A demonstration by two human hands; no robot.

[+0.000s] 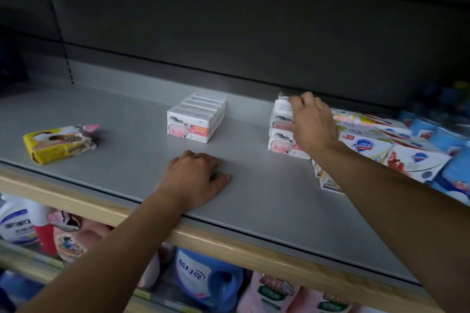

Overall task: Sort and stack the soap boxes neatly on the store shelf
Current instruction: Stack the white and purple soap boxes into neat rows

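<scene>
— Hands at work on a store shelf point(127, 119): the person's right hand point(314, 123) reaches to the stack of white-and-pink soap boxes point(281, 132) on the right, its fingers point(296, 103) curled over the top box as if pinching its far edge. Why there, do you think?

— I'd say to lift that top box or square it up; the pile stands two high at the front and looks a little uneven. The left hand point(194, 178) holds nothing. It lies knuckles-up on the grey shelf near the front lip, fingers loosely bent, probably bracing the reach.

— And the second group?

— A tidy row of the same boxes point(195, 119), one layer, sits mid-shelf, well apart from the stack. My guess is that one group is to be merged with the other.

— What about the rest?

— A yellow wrapped soap pack point(59, 143) lies alone and crumpled at the left. Blue-and-white boxed soaps point(366, 145) of another brand press against the right of the stack, some tilted. Detergent bottles point(206, 277) stand on the shelf below.

— Much left to do?

— By my reckoning, yes: two separate groups, not one neat stack.
</scene>
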